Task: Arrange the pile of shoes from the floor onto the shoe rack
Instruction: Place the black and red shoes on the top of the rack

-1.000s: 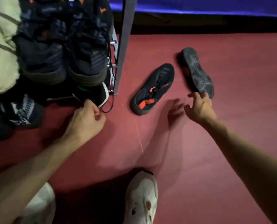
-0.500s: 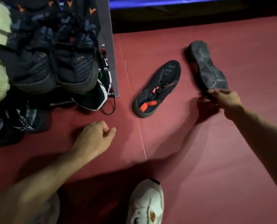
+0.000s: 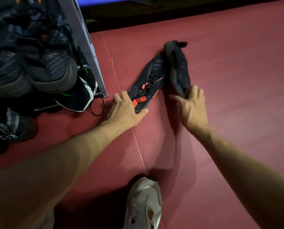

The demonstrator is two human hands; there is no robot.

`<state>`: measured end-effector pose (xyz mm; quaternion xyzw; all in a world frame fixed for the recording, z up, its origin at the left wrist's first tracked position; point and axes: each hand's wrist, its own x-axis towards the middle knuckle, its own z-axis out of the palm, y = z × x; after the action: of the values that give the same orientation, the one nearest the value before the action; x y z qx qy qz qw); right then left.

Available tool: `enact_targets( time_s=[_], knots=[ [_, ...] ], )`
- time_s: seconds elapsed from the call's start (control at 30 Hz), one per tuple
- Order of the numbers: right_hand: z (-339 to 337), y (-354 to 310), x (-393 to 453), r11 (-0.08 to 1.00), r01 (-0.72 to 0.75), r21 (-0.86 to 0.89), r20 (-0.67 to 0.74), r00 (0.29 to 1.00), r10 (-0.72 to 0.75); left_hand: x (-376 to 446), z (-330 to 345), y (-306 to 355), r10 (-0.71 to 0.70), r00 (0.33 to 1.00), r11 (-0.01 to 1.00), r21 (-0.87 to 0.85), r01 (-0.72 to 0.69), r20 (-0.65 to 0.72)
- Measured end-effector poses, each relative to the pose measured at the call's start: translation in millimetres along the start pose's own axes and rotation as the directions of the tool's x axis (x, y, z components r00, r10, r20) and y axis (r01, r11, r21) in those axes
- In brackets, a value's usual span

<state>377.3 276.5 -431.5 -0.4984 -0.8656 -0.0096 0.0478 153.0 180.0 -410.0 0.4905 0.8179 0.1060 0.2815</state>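
Observation:
Two black shoes with orange trim lie on the red floor right of the shoe rack (image 3: 95, 63). The left black shoe (image 3: 147, 80) rests upright, toe toward me. My left hand (image 3: 126, 109) has its fingers wrapped over that shoe's toe. The right black shoe (image 3: 177, 66) is tipped on its side against the first one. My right hand (image 3: 190, 106) holds its toe end, fingers spread around it. Both hands rest low by the floor.
The rack's upper shelf carries a pair of dark sneakers (image 3: 38, 66); a black-and-white shoe with a green mark (image 3: 81, 100) and another patterned shoe (image 3: 10, 126) sit below. A white shoe (image 3: 144, 204) is on my foot at the bottom. Red floor stretches to the right.
My right hand took the upturned shoe and rolled it onto its side next to the other one. My left hand moved right from the rack onto the other shoe's toe.

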Motion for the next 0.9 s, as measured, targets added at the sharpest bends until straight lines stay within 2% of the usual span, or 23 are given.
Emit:
enact_targets(
  time_s=[0.13,0.2,0.33,0.4,0.47,0.57,0.6,0.7,0.77,0.9],
  knots=[
    [5,-46,-43,0.982,0.188,0.016,0.129,0.973,-0.189,1,11,-20,-0.017,1.0,0.999,0.041,0.018,-0.01],
    [5,-59,-53,0.974,0.212,0.081,0.179,0.958,-0.223,-1,13,-32,0.022,0.999,0.999,0.04,-0.02,-0.039],
    [-7,-71,-36,0.953,0.047,0.299,0.122,0.989,-0.087,-1,10,-41,0.085,0.996,0.995,0.046,-0.083,-0.038],
    [-11,-71,-32,0.944,0.041,0.326,0.14,0.986,-0.091,1,9,-44,0.091,0.996,0.995,0.035,-0.09,-0.018],
    [-9,-68,-31,0.939,-0.041,0.342,0.168,0.986,-0.018,3,9,-43,0.111,0.993,0.994,0.025,-0.11,-0.027],
    [1,-67,-27,0.912,-0.278,0.303,0.216,0.952,0.219,9,13,-32,0.188,0.979,0.98,0.077,-0.182,-0.076],
    [3,-68,-23,0.91,-0.316,0.266,0.226,0.939,0.26,13,16,-25,0.198,0.977,0.977,0.102,-0.19,-0.08],
    [8,-71,-2,0.911,-0.378,0.166,0.258,0.908,0.329,25,21,-8,0.138,0.988,0.984,0.124,-0.128,-0.072],
    [8,-76,14,0.884,-0.443,0.147,0.33,0.865,0.378,28,20,-7,0.121,0.989,0.986,0.122,-0.111,-0.082],
    [-2,-78,45,0.873,-0.472,0.125,0.421,0.821,0.384,25,12,-22,0.127,0.991,0.986,0.115,-0.12,-0.048]
  ],
)
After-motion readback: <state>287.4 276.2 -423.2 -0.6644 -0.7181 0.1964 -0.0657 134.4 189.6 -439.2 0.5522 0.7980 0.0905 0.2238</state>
